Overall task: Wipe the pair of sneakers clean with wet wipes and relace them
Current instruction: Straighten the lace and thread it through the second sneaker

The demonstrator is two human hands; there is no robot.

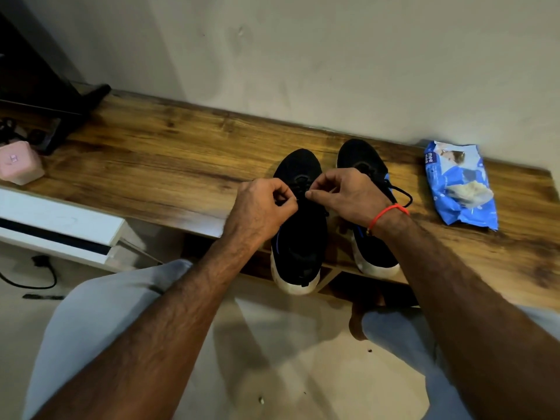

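Nearest the camera, two bare forearms reach forward over knees in pale grey trousers toward a long brown wood-grain bench [169, 153]. The left hand [263, 207] has its fingers curled, thumb and forefinger pinched together on what looks like a thin black lace end, though the lace itself is mostly hidden between the fingers. The right hand [345, 195], with a red thread band at its wrist, pinches in the same way just beside it, forefinger tip nearly meeting the left hand's knuckles.

Directly under both hands lies the left black knit sneaker with a white sole [298, 237], toe pointing away, heel overhanging the bench's near edge. Just right of the right hand, partly under its wrist, sits the matching right black sneaker [366, 247]; a loose black lace loop [404, 197] trails from it past the wrist.

The step in hand appears to be relacing or tying the left sneaker, so wiping seems largely done, although both white soles look scuffed. The next move likely calls for drawing both lace ends evenly tight without letting either slip from its pinch, then turning to the other shoe's loose lace.

Farther right of the right hand lies a crumpled blue wet-wipe packet [460, 186], a white wipe showing at its opening. Far left of the left hand stands a pink plastic box [19, 163].
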